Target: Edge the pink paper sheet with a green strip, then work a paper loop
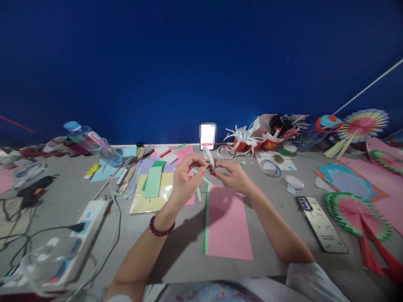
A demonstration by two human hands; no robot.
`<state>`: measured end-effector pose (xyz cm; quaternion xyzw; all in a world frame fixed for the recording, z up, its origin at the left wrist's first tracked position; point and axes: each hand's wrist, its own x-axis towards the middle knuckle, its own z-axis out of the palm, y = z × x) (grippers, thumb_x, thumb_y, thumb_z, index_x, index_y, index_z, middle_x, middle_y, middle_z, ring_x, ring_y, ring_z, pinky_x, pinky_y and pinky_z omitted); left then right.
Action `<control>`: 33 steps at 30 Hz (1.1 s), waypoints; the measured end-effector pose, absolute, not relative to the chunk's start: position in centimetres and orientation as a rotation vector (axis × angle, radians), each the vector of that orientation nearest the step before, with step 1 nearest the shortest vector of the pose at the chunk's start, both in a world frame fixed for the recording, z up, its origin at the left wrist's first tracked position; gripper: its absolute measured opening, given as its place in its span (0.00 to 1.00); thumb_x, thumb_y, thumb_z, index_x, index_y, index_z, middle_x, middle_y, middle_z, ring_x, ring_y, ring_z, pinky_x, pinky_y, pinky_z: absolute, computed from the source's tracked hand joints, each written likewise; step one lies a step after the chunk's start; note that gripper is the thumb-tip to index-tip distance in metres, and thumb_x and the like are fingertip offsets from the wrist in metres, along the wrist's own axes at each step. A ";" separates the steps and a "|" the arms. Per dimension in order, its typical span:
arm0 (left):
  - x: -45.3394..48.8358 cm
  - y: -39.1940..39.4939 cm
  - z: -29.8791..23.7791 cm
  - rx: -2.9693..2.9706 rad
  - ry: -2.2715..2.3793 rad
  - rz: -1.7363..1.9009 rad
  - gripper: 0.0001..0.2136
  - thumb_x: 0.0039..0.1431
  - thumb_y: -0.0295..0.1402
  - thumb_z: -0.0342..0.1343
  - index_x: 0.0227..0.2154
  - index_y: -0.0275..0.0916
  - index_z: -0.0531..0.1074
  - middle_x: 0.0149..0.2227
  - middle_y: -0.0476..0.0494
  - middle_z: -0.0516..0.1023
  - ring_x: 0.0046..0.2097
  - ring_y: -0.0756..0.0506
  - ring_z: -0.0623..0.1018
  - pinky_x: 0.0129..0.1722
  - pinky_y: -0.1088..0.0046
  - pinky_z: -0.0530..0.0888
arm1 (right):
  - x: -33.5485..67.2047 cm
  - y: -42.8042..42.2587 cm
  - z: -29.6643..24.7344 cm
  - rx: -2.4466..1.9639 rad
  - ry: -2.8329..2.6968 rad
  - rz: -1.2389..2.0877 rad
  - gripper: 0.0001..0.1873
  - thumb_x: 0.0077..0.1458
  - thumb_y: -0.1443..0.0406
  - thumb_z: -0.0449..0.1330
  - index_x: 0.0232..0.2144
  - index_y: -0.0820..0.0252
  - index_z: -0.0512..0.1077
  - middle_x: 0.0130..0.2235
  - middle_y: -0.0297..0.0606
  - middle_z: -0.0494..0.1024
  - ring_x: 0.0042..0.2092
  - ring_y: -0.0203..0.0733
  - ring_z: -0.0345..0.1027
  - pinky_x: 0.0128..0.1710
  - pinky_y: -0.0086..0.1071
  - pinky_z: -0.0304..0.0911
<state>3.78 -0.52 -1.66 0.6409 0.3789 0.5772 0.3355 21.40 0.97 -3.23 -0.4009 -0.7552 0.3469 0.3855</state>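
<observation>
1. White: a tape roll (pixel 210 158) is seen edge-on, held up over the desk (pixel 277 197) btw both hands, just above the top edge of the pink paper sheet (pixel 228 222).
2. L hand (pixel 185 178): thumb + index pinched narrow against the roll's L side, other fingers curled in. There's a dark red bead bracelet (pixel 161 228) on the wrist.
3. R hand (pixel 234 176): fingers closed on the roll's R/lower side, touching it, so both hands grip the same roll.
4. A small green bit (pixel 208 169) shows btw the fingertips. Can't tell which hand has it.
5. The pink sheet lies flat, centre of desk, below the hands, w/ a green strip (pixel 205 222) running along its L edge.
6. L of the hands: a yellow sheet (pixel 151 201) w/ a green paper piece (pixel 153 181) on top. Further L lie a white power strip (pixel 85 226) w/ cables, a black glue gun (pixel 33 191) and a tilted water bottle (pixel 94 142).
7. R of the hands: a phone (pixel 321 224) flat on the desk, near a pink-green paper fan (pixel 355 212). A white oval thing (pixel 294 181) lies just beyond the phone.
8. At the back by the blue wall are a lit phone standing upright (pixel 208 136), red paper cups (pixel 261 142) stuffed w/ bits, and a rainbow fan (pixel 362 126) far R.
</observation>
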 end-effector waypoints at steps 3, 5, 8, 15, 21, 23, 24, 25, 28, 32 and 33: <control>3.6 -0.8 -1.1 1.905 1.009 1.658 0.06 0.56 0.22 0.54 0.30 0.39 0.71 0.34 0.46 0.77 0.44 0.46 0.78 0.44 0.68 0.75 | 21.3 0.5 -3.0 -1.012 -1.973 0.837 0.08 0.57 0.60 0.59 0.32 0.57 0.75 0.35 0.36 0.80 0.38 0.41 0.72 0.40 0.33 0.64; 3.5 -0.7 -1.0 2.040 0.973 1.735 0.07 0.56 0.20 0.54 0.31 0.39 0.71 0.33 0.47 0.77 0.45 0.45 0.78 0.45 0.65 0.75 | 21.3 0.3 -2.7 -1.016 -2.011 0.830 0.09 0.59 0.60 0.58 0.31 0.58 0.74 0.33 0.35 0.79 0.36 0.40 0.71 0.37 0.31 0.63; 3.2 -0.4 -1.0 2.160 0.909 1.702 0.08 0.57 0.20 0.53 0.34 0.39 0.72 0.37 0.45 0.78 0.47 0.44 0.78 0.46 0.63 0.75 | 21.5 0.1 -2.4 -0.996 -2.051 0.834 0.08 0.59 0.62 0.57 0.32 0.58 0.73 0.32 0.35 0.78 0.35 0.39 0.71 0.36 0.31 0.63; 2.7 0.0 -1.3 2.426 0.876 1.544 0.11 0.60 0.21 0.52 0.43 0.40 0.70 0.44 0.41 0.80 0.47 0.45 0.78 0.45 0.66 0.74 | 21.9 0.2 -2.3 -0.943 -2.008 0.836 0.06 0.59 0.67 0.55 0.35 0.57 0.73 0.33 0.36 0.78 0.36 0.39 0.71 0.38 0.32 0.65; 2.3 0.4 -1.7 2.669 0.881 1.540 0.12 0.61 0.22 0.50 0.43 0.42 0.72 0.40 0.43 0.81 0.44 0.45 0.79 0.42 0.67 0.73 | 22.1 0.5 -2.3 -0.934 -1.982 0.832 0.12 0.61 0.67 0.52 0.42 0.56 0.74 0.34 0.37 0.77 0.35 0.39 0.70 0.37 0.33 0.65; 2.3 0.3 -1.7 2.655 0.844 1.513 0.12 0.60 0.22 0.51 0.43 0.42 0.72 0.38 0.44 0.81 0.42 0.45 0.79 0.41 0.68 0.73 | 22.3 0.7 -2.4 -0.940 -1.960 0.797 0.14 0.63 0.65 0.50 0.45 0.56 0.73 0.35 0.37 0.76 0.35 0.39 0.69 0.37 0.34 0.65; 2.3 0.2 -1.6 2.625 0.816 1.493 0.12 0.60 0.22 0.51 0.44 0.42 0.72 0.38 0.44 0.80 0.41 0.46 0.79 0.41 0.68 0.73 | 22.5 0.8 -2.4 -0.944 -1.946 0.783 0.15 0.64 0.64 0.49 0.46 0.56 0.73 0.35 0.38 0.76 0.35 0.39 0.69 0.38 0.35 0.65; 2.3 0.1 -1.5 2.576 0.784 1.475 0.12 0.60 0.22 0.52 0.44 0.42 0.71 0.38 0.44 0.80 0.40 0.47 0.78 0.41 0.69 0.73 | 22.6 1.0 -2.4 -0.945 -1.933 0.774 0.15 0.65 0.63 0.48 0.46 0.56 0.73 0.35 0.38 0.76 0.35 0.39 0.69 0.38 0.35 0.64; 2.7 -0.3 -1.2 2.337 0.739 1.455 0.11 0.60 0.22 0.52 0.43 0.40 0.72 0.38 0.43 0.79 0.41 0.48 0.78 0.40 0.70 0.74 | 22.9 1.4 -2.5 -0.909 -1.909 0.773 0.15 0.66 0.62 0.48 0.43 0.55 0.74 0.36 0.38 0.77 0.36 0.40 0.69 0.39 0.35 0.64; 3.3 -0.5 -1.5 1.908 0.755 1.486 0.06 0.60 0.25 0.55 0.39 0.39 0.72 0.36 0.43 0.77 0.39 0.48 0.77 0.38 0.72 0.75 | 23.0 1.9 -2.9 -0.802 -1.884 0.734 0.13 0.66 0.63 0.50 0.42 0.53 0.75 0.39 0.38 0.75 0.42 0.41 0.68 0.44 0.37 0.63; 3.5 -0.4 -1.7 1.814 0.744 1.472 0.05 0.60 0.26 0.56 0.38 0.39 0.72 0.36 0.44 0.76 0.39 0.48 0.77 0.38 0.72 0.75 | 22.9 2.0 -3.1 -0.782 -1.879 0.726 0.13 0.65 0.63 0.50 0.41 0.52 0.75 0.39 0.38 0.75 0.42 0.41 0.68 0.44 0.37 0.63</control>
